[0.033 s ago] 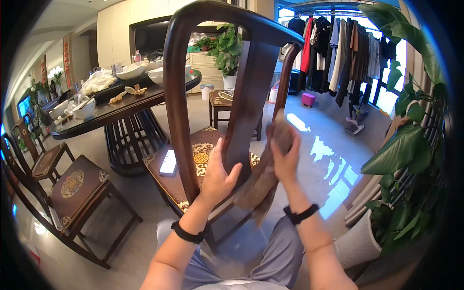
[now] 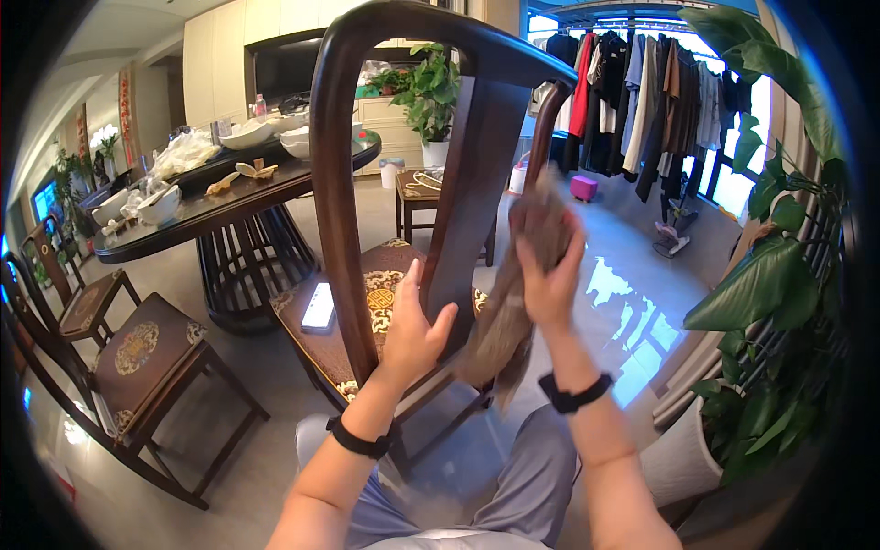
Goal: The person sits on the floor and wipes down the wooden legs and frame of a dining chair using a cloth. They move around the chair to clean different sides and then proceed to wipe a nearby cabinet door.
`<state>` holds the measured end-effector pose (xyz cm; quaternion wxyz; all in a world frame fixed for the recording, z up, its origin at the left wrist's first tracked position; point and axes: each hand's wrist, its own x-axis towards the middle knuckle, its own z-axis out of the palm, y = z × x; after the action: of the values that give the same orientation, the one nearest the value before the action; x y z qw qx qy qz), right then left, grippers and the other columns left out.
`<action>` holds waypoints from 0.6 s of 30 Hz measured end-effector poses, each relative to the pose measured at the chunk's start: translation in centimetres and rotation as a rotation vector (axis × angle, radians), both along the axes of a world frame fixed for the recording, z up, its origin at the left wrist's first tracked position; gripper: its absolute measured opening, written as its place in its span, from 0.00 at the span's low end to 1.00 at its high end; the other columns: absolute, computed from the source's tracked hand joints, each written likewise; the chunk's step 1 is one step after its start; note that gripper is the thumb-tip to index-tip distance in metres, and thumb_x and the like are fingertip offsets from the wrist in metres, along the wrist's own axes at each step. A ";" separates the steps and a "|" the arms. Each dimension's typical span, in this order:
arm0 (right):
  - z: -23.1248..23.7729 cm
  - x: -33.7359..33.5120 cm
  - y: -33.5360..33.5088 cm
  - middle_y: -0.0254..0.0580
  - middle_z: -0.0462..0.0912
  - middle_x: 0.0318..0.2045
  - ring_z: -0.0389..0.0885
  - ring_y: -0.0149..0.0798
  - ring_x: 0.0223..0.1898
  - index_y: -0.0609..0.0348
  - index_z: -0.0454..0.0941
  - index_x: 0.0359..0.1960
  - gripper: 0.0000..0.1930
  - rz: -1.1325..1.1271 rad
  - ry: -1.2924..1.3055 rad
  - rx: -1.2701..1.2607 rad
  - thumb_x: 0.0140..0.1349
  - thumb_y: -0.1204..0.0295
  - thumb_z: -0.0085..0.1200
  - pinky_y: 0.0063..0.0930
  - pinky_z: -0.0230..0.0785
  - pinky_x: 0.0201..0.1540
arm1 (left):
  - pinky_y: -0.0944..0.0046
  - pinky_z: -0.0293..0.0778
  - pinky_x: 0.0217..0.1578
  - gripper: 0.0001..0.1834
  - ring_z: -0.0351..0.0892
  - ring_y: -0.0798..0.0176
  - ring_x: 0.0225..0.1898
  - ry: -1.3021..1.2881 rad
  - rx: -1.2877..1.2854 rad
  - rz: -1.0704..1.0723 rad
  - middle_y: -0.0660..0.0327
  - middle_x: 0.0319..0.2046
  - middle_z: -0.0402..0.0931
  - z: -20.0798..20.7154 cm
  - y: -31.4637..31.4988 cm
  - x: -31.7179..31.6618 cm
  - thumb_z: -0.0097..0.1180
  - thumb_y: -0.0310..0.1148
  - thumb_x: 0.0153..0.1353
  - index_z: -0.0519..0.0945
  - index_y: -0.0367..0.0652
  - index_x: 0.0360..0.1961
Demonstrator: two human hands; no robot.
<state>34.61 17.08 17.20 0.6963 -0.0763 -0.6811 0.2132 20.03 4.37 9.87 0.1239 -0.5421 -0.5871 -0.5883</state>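
Note:
A dark wooden chair [image 2: 336,165] stands right in front of me, its tall back with a wide central splat [image 2: 471,174] nearest to me. My right hand [image 2: 555,280] is wrapped round a grey-brown cloth [image 2: 500,335], which hangs down beside the chair's right back post and is partly blurred. Fingers apart and holding nothing, my left hand [image 2: 414,330] is at the lower part of the splat; whether it touches the wood I cannot tell. On the brown patterned seat [image 2: 365,266] beyond the back lies a lit phone [image 2: 319,308].
Bowls and crumpled plastic cover part of a dark oval table [image 2: 275,188] at the left. Another patterned chair [image 2: 142,353] stands at left, and a stool [image 2: 412,197] farther back. A big potted plant [image 2: 678,463] borders the right, with hanging clothes [image 2: 642,101] behind.
My right hand has shifted a little to the right with the cloth, whose hanging part has swung. My left hand stays almost where it was.

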 end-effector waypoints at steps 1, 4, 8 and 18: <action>4.3 -0.7 -1.4 0.54 0.64 0.63 0.65 0.48 0.64 0.66 0.54 0.68 0.41 -0.023 0.086 0.163 0.55 0.73 0.66 0.37 0.57 0.67 | 0.57 0.59 0.64 0.42 0.64 0.48 0.64 -0.088 -0.004 -0.013 0.41 0.61 0.64 0.1 0.4 -0.3 0.62 0.33 0.59 0.53 0.30 0.69; 15.5 -2.4 -4.0 0.50 0.63 0.65 0.63 0.45 0.65 0.59 0.54 0.68 0.49 -0.240 0.177 0.772 0.48 0.64 0.74 0.38 0.57 0.67 | 0.57 0.62 0.62 0.38 0.68 0.44 0.61 -0.244 0.077 -0.014 0.40 0.56 0.69 0.7 3.2 -0.4 0.62 0.33 0.57 0.60 0.30 0.65; 24.5 -3.0 -5.8 0.50 0.74 0.56 0.75 0.50 0.56 0.50 0.66 0.63 0.42 -0.291 -0.020 1.110 0.42 0.68 0.73 0.43 0.66 0.61 | 0.59 0.67 0.56 0.28 0.73 0.52 0.54 -0.314 0.020 -0.133 0.47 0.51 0.74 1.4 4.9 0.2 0.61 0.33 0.59 0.68 0.33 0.57; 23.5 -1.2 10.1 0.37 0.77 0.50 0.73 0.34 0.52 0.52 0.68 0.58 0.34 0.190 -0.122 0.584 0.50 0.68 0.73 0.31 0.68 0.57 | 0.60 0.70 0.51 0.23 0.77 0.54 0.47 -0.379 0.027 -0.223 0.52 0.44 0.77 1.2 3.7 -0.6 0.62 0.34 0.57 0.72 0.36 0.51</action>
<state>33.40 27.17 40.73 0.6237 0.1781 -0.7581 0.0676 19.40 8.04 11.03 -0.0474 -0.4818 -0.5284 -0.6975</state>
